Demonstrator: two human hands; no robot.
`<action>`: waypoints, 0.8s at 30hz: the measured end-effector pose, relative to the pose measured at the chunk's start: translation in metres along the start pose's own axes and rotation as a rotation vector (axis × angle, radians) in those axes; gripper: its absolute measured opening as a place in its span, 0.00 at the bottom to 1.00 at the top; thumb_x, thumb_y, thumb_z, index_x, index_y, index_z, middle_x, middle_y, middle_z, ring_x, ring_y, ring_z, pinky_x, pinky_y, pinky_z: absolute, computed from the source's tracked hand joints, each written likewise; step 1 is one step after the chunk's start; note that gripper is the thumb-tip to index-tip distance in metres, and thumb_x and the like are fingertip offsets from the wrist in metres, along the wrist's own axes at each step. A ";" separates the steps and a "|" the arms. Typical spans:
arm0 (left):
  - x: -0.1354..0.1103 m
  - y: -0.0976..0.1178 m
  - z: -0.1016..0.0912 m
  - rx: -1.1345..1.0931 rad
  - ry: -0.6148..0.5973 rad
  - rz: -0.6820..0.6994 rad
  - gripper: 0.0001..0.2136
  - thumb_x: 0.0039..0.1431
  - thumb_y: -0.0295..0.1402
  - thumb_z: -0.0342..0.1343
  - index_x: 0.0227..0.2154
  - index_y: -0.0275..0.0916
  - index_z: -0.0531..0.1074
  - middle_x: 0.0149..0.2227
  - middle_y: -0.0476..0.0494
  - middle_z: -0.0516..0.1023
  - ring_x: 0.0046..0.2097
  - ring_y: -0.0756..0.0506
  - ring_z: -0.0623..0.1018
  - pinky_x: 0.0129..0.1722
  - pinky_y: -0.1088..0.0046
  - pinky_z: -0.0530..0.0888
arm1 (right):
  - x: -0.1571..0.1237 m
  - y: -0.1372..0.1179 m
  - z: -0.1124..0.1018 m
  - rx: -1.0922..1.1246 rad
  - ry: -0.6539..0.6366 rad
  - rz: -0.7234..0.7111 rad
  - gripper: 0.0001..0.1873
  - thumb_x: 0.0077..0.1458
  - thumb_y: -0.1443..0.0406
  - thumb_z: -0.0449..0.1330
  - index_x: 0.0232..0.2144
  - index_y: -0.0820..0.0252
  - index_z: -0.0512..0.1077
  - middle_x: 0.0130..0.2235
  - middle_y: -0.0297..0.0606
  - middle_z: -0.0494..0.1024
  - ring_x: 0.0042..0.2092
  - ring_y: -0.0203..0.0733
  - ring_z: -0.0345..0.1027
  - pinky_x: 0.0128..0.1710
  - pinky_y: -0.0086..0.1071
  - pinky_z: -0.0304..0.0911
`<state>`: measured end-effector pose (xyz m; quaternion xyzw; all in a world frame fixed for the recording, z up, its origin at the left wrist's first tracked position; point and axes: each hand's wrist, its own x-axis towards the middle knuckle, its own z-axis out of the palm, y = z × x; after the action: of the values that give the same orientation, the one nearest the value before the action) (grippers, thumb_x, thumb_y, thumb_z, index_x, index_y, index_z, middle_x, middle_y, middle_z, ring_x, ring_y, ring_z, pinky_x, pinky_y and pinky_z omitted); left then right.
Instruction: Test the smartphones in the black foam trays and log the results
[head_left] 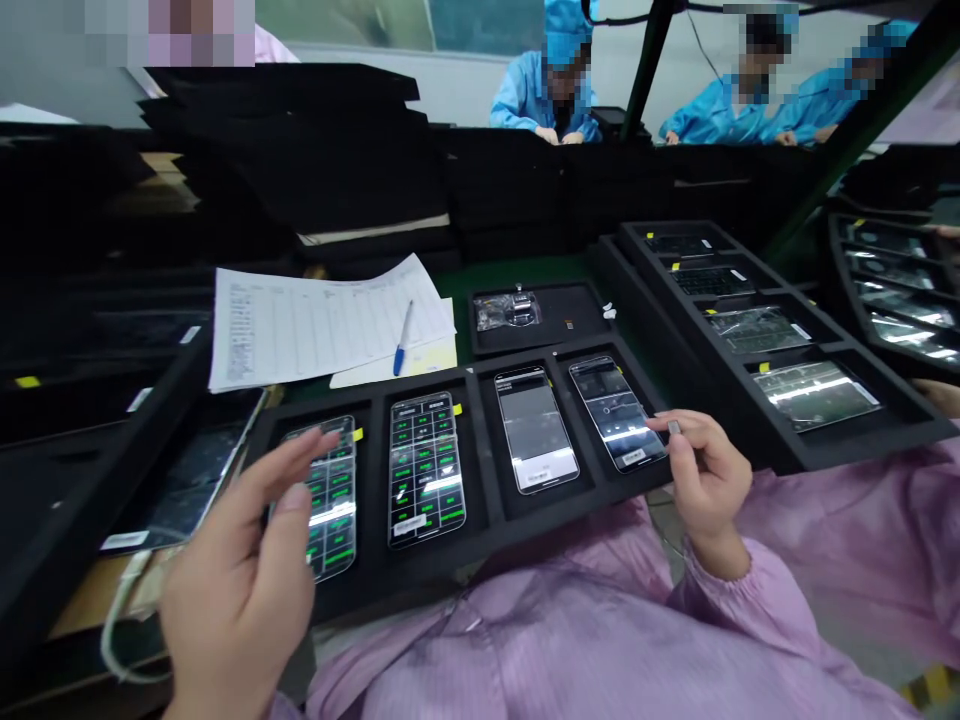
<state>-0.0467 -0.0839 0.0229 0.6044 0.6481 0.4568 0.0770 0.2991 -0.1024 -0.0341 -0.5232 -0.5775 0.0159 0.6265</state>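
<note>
A black foam tray [480,530] holds several phones side by side. My left hand [244,570] hovers over the leftmost phone [341,480], thumb and fingers apart and holding nothing; it hides part of that screen. Beside it, another phone [427,470] displays a grid with green text. A third phone [536,430] has a mostly grey screen. Near the rightmost phone [619,415], my right hand [709,470] pinches a small grey metallic piece [674,427] between thumb and finger. One finger of this hand reaches that phone's right edge; contact is unclear.
Behind the tray lie printed sheets [322,320], a blue pen [403,340] and a small black tray [577,305] with a clear bag [506,310]. More foam trays [780,440] with screens stand right. Dark stacks [360,170] rise behind; co-workers [517,95] sit beyond.
</note>
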 end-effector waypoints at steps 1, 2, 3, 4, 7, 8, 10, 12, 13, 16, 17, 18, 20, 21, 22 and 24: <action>-0.003 -0.009 0.002 0.000 -0.009 -0.012 0.17 0.62 0.43 0.50 0.51 0.50 0.75 0.49 0.49 0.81 0.53 0.39 0.79 0.55 0.59 0.74 | 0.007 -0.004 0.002 0.017 0.001 0.002 0.12 0.59 0.67 0.59 0.24 0.55 0.66 0.32 0.37 0.80 0.38 0.47 0.75 0.40 0.44 0.69; -0.006 -0.016 0.005 0.005 -0.021 -0.016 0.18 0.62 0.43 0.50 0.51 0.49 0.75 0.49 0.48 0.81 0.53 0.38 0.79 0.56 0.58 0.73 | 0.015 -0.009 0.005 0.040 0.003 0.015 0.13 0.59 0.67 0.59 0.23 0.55 0.65 0.31 0.37 0.79 0.36 0.46 0.75 0.37 0.41 0.69; -0.009 -0.023 0.007 0.017 -0.037 -0.013 0.17 0.62 0.42 0.50 0.51 0.48 0.75 0.49 0.47 0.81 0.53 0.38 0.79 0.57 0.58 0.73 | 0.024 -0.013 0.008 0.069 0.009 0.037 0.14 0.58 0.67 0.60 0.22 0.55 0.63 0.30 0.36 0.78 0.34 0.44 0.74 0.34 0.39 0.68; -0.011 -0.028 0.010 0.026 -0.049 -0.008 0.17 0.62 0.42 0.50 0.50 0.47 0.75 0.49 0.46 0.81 0.53 0.38 0.79 0.57 0.58 0.73 | 0.034 -0.018 0.010 0.108 0.015 0.070 0.15 0.57 0.67 0.61 0.21 0.55 0.62 0.28 0.35 0.77 0.32 0.42 0.73 0.31 0.36 0.66; -0.015 -0.036 0.013 0.017 -0.036 0.003 0.16 0.62 0.41 0.51 0.49 0.48 0.76 0.50 0.47 0.81 0.53 0.39 0.78 0.57 0.59 0.73 | 0.063 -0.031 0.018 0.255 -0.007 0.194 0.17 0.56 0.66 0.62 0.21 0.54 0.59 0.23 0.30 0.71 0.25 0.36 0.66 0.25 0.31 0.62; -0.016 -0.037 0.013 -0.001 -0.033 -0.005 0.16 0.61 0.42 0.52 0.49 0.49 0.76 0.50 0.48 0.81 0.54 0.39 0.78 0.58 0.59 0.72 | 0.072 -0.034 0.020 0.298 -0.022 0.229 0.16 0.55 0.65 0.63 0.23 0.54 0.59 0.23 0.29 0.70 0.24 0.35 0.65 0.23 0.30 0.61; -0.015 -0.039 0.013 -0.040 -0.044 -0.030 0.16 0.61 0.43 0.52 0.49 0.49 0.76 0.49 0.48 0.81 0.54 0.38 0.78 0.58 0.59 0.72 | 0.087 -0.039 0.025 0.348 -0.054 0.279 0.12 0.54 0.64 0.65 0.27 0.53 0.63 0.24 0.28 0.71 0.24 0.34 0.65 0.22 0.29 0.61; -0.014 -0.041 0.012 -0.070 -0.079 -0.074 0.16 0.61 0.44 0.52 0.48 0.50 0.77 0.48 0.48 0.81 0.53 0.38 0.78 0.57 0.59 0.73 | 0.100 -0.039 0.030 0.345 -0.106 0.302 0.09 0.53 0.63 0.66 0.35 0.53 0.68 0.27 0.29 0.74 0.25 0.34 0.67 0.23 0.28 0.63; -0.013 -0.041 0.012 -0.081 -0.088 -0.092 0.16 0.61 0.44 0.52 0.48 0.50 0.77 0.48 0.49 0.82 0.53 0.38 0.78 0.56 0.59 0.73 | 0.106 -0.038 0.032 0.329 -0.150 0.306 0.09 0.53 0.63 0.66 0.37 0.54 0.71 0.27 0.30 0.76 0.26 0.34 0.68 0.24 0.28 0.64; -0.013 -0.039 0.011 -0.062 -0.083 -0.102 0.16 0.61 0.45 0.52 0.47 0.52 0.77 0.48 0.50 0.81 0.52 0.38 0.79 0.55 0.60 0.73 | 0.125 -0.028 0.042 0.245 -0.303 0.292 0.06 0.54 0.65 0.64 0.37 0.58 0.77 0.26 0.31 0.76 0.27 0.33 0.69 0.27 0.27 0.65; -0.013 -0.038 0.011 -0.054 -0.082 -0.097 0.16 0.60 0.46 0.52 0.48 0.52 0.77 0.49 0.51 0.81 0.52 0.38 0.79 0.56 0.60 0.73 | 0.132 -0.022 0.046 0.209 -0.340 0.289 0.05 0.55 0.66 0.63 0.35 0.59 0.78 0.25 0.31 0.76 0.27 0.33 0.69 0.26 0.26 0.65; -0.013 -0.036 0.011 -0.048 -0.081 -0.093 0.16 0.60 0.46 0.52 0.48 0.52 0.77 0.49 0.52 0.81 0.52 0.38 0.79 0.56 0.60 0.73 | 0.139 -0.016 0.052 0.170 -0.368 0.294 0.05 0.55 0.67 0.63 0.34 0.60 0.78 0.24 0.30 0.76 0.27 0.33 0.69 0.26 0.26 0.64; -0.012 -0.034 0.011 -0.045 -0.083 -0.099 0.16 0.61 0.46 0.52 0.48 0.53 0.77 0.49 0.53 0.81 0.52 0.38 0.79 0.56 0.60 0.73 | 0.152 -0.001 0.064 0.077 -0.418 0.347 0.06 0.54 0.71 0.60 0.32 0.62 0.79 0.24 0.31 0.76 0.26 0.32 0.68 0.24 0.25 0.62; -0.012 -0.033 0.011 -0.049 -0.087 -0.102 0.16 0.61 0.46 0.51 0.48 0.54 0.77 0.49 0.53 0.81 0.52 0.38 0.79 0.56 0.60 0.73 | 0.157 0.006 0.071 0.022 -0.448 0.393 0.08 0.54 0.74 0.59 0.31 0.62 0.79 0.24 0.31 0.75 0.25 0.32 0.67 0.23 0.24 0.61; -0.012 -0.033 0.011 -0.054 -0.093 -0.099 0.16 0.61 0.46 0.51 0.48 0.54 0.77 0.49 0.53 0.81 0.52 0.38 0.79 0.56 0.59 0.73 | 0.160 0.014 0.078 -0.030 -0.481 0.440 0.09 0.53 0.76 0.59 0.29 0.63 0.78 0.23 0.31 0.75 0.25 0.31 0.66 0.23 0.24 0.60; -0.011 -0.036 0.011 -0.074 -0.104 -0.060 0.16 0.61 0.45 0.51 0.48 0.55 0.77 0.50 0.54 0.81 0.53 0.38 0.78 0.57 0.59 0.72 | 0.164 0.027 0.092 -0.112 -0.543 0.514 0.11 0.51 0.79 0.58 0.27 0.64 0.77 0.22 0.32 0.75 0.23 0.32 0.66 0.22 0.25 0.60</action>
<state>-0.0618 -0.0822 -0.0130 0.6043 0.6437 0.4459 0.1468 0.3013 0.0712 0.0441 -0.6612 -0.5723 0.2794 0.3964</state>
